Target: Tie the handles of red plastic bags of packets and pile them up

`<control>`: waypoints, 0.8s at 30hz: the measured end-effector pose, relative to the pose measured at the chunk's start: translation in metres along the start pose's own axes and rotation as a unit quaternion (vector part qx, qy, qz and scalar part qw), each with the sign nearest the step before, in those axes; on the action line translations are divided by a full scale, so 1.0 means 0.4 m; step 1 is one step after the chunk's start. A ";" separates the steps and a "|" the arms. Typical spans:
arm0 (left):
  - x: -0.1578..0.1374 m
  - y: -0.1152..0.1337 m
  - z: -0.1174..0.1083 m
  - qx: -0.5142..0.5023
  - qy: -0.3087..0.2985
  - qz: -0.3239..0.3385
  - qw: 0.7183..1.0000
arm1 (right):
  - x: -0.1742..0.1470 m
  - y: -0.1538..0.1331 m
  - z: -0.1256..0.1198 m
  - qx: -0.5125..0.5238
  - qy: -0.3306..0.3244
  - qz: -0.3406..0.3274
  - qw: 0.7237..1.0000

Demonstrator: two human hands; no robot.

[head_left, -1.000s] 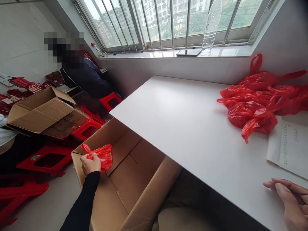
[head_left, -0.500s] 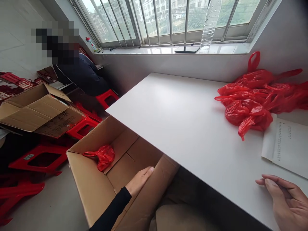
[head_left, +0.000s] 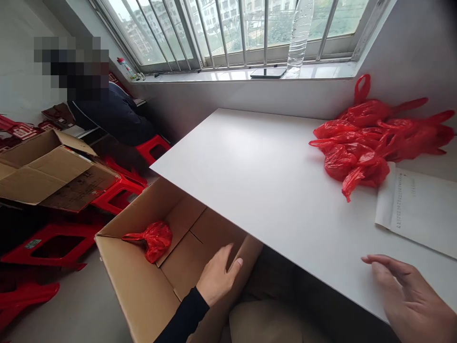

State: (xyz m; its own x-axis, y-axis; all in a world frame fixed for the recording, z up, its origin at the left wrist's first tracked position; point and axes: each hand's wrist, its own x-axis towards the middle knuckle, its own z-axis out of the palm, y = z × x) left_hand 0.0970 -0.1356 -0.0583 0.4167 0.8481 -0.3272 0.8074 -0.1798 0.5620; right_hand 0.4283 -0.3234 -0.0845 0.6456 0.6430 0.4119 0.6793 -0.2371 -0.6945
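My left hand (head_left: 218, 275) is over the near wall of a cardboard box (head_left: 119, 276), its thumb spread from the fingers and nothing held. Inside that box a tied red plastic bag (head_left: 159, 242) lies in the far left corner. Above the white table (head_left: 246, 166), close to its front edge, my right hand (head_left: 410, 290) has loosely curved fingers with a gap to the thumb; it holds nothing. A heap of red plastic bags (head_left: 371, 138) rests on the table beyond it. Nearby lies an open paper booklet (head_left: 423, 209) with printed characters.
A clear plastic bottle (head_left: 299, 40) and a phone (head_left: 267, 73) stand on the windowsill. To the left are a second open cardboard box (head_left: 67, 164) and several red plastic stools (head_left: 53, 245). A person in a dark jacket (head_left: 114, 114) sits by the wall.
My left hand has moved right and turned, its thumb now opened away from the fingers. My right hand has shifted left over the table, and the view has swung slightly right.
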 end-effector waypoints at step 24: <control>0.075 0.484 0.450 -0.146 -0.594 0.000 0.791 | -0.298 0.034 -0.209 -0.351 -0.343 -0.213 0.845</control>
State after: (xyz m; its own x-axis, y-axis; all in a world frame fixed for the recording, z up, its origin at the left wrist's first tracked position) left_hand 0.3410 -0.2348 -0.0962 0.6553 -0.2496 -0.7129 0.7487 0.0897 0.6568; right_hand 0.3899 -0.4639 -0.0938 0.1006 0.9925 -0.0688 0.9940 -0.0973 0.0499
